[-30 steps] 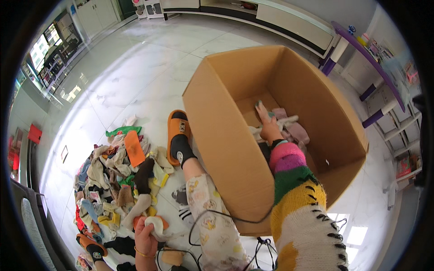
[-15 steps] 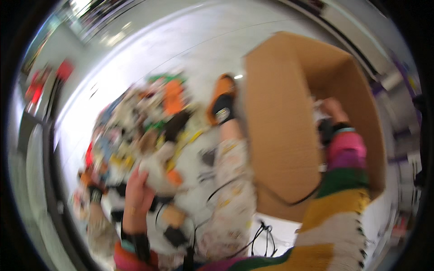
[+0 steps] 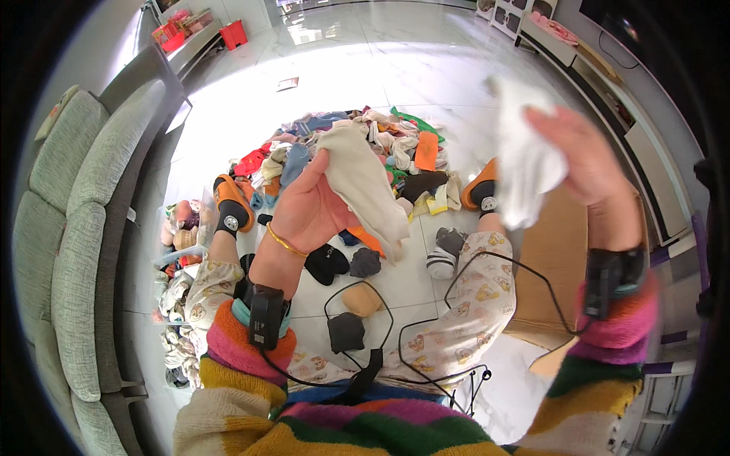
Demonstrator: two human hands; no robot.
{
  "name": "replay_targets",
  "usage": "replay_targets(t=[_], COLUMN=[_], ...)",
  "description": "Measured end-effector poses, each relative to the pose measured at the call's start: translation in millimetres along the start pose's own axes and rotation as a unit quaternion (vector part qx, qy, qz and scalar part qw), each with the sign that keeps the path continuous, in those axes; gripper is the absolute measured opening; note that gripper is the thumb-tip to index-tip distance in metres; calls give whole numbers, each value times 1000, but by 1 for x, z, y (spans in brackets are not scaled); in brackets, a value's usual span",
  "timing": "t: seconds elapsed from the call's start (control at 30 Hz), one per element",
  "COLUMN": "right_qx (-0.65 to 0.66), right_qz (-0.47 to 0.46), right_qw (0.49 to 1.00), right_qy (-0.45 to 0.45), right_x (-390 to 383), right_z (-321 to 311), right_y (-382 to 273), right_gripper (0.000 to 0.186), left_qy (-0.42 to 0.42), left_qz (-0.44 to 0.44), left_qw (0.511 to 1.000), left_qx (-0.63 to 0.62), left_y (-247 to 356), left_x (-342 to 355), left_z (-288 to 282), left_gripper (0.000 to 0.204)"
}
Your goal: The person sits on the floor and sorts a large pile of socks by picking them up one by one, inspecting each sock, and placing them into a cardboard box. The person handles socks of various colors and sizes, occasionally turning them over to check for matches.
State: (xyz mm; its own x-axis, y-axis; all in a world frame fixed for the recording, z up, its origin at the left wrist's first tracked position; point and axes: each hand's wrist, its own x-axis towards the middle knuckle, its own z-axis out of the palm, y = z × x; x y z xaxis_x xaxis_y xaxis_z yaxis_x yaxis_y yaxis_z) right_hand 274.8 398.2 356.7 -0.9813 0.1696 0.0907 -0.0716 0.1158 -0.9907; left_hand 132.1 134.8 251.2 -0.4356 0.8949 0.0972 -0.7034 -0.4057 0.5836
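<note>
My left hand (image 3: 304, 211) pinches a cream-white sock (image 3: 357, 178) between thumb and fingers, and the sock hangs down to the right. A second white sock (image 3: 521, 163), smeared by motion, is gripped in my raised right hand (image 3: 593, 156) above the cardboard box (image 3: 559, 243). In front of me on the floor lies a heap of mixed coloured socks (image 3: 293, 163). Nearer, between my legs, are a black sock pair (image 3: 327, 264), a dark grey balled sock (image 3: 365, 262), a tan bundle (image 3: 362, 299) and a striped white sock (image 3: 440, 263).
Clear bins (image 3: 185, 254) of rolled socks stand beside my left leg, with a grey sofa (image 3: 84, 228) farther left. Black cables (image 3: 433, 319) run across my lap to the wrist devices. A long low cabinet (image 3: 563, 57) lines the far right.
My right hand has come up out of the box with a white sock. My left hand has moved up, still holding its sock. The view has shifted, and the box sits lower.
</note>
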Motion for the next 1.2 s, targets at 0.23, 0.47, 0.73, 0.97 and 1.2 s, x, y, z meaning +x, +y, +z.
replay_targets(t=[0.23,0.47,0.73,0.97,1.2], right_qx=[179,181,202,227,298], right_qz=[48,44,89,86,111], right_qw=[980,982,975,970,948], right_qy=[-67,-22,11,14,32], right_x=[47,62,62,57,55], right_z=[133,148,143,126,129], right_y=[39,59,83,94,102], right_gripper=[28,25,23,25,25], left_qy=[17,44,106,109,43], left_qz=[-4,7,4,19,-70], left_qw=[998,989,985,992,993], left_qx=[66,142,139,63,-79], left_y=[4,-5,-10,-14,-29], left_x=[-17,-51,-52,-39,-18], left_z=[-4,-27,-49,-58,-83], left_gripper=[48,44,26,27,30])
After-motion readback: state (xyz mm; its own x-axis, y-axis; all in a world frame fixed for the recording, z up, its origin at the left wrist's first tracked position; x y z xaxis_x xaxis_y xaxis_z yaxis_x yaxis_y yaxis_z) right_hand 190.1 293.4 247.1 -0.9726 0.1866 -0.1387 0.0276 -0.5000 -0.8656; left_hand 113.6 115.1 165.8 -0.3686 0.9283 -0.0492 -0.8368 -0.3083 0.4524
